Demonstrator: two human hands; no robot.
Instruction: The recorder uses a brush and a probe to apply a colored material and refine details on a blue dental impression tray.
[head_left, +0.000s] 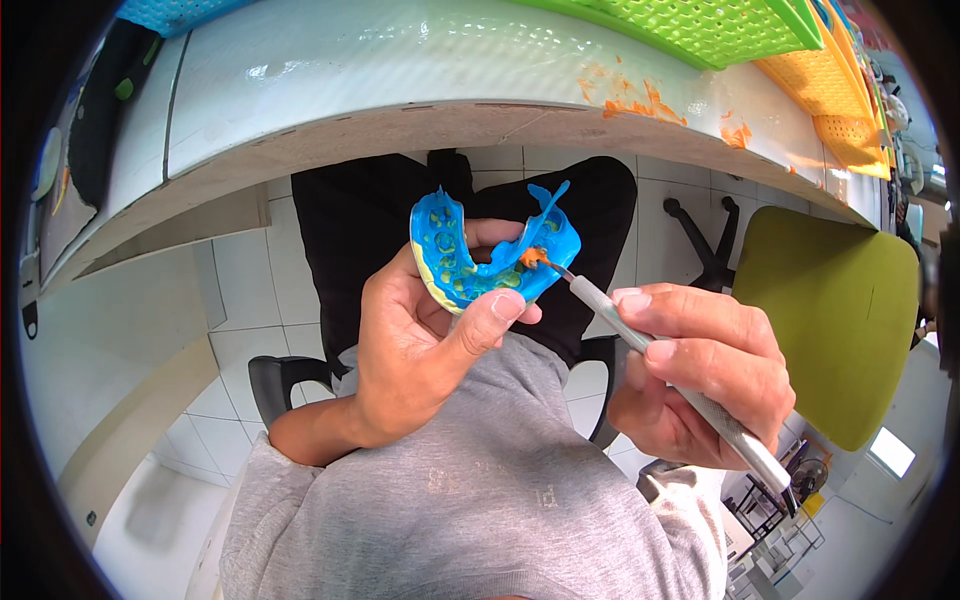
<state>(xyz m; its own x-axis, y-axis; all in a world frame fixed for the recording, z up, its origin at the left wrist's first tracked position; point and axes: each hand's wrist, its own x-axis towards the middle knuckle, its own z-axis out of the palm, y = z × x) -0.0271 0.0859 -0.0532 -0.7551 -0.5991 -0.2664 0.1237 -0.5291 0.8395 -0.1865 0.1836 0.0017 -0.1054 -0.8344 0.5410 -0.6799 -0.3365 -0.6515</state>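
Holding work above my lap, seated at a white bench [400,72]. Far left on it, a dark object; then a blue basket [185,12] at the upper edge. Lower, a black armrest [272,392]. Next, my left hand [410,335]: thumb in front, fingers behind, closed on the rim of a dental impression [458,268]. Impression sits near mid-view, off the bench, U-shaped, blue with yellow edging, tooth-shaped hollows facing up, a thin blue strip jutting from its right arm. Orange material [535,257] lies on that arm; the tool's thin tip touches it. Tool [703,407] silver, handle slanting down to the right. Beyond the bench edge, orange smears [645,105]; green basket [700,30] above. My right hand [718,365] grips the handle pen-fashion, fingers pressed together around it. Rightmost: yellow basket [830,90], green chair seat [830,325].
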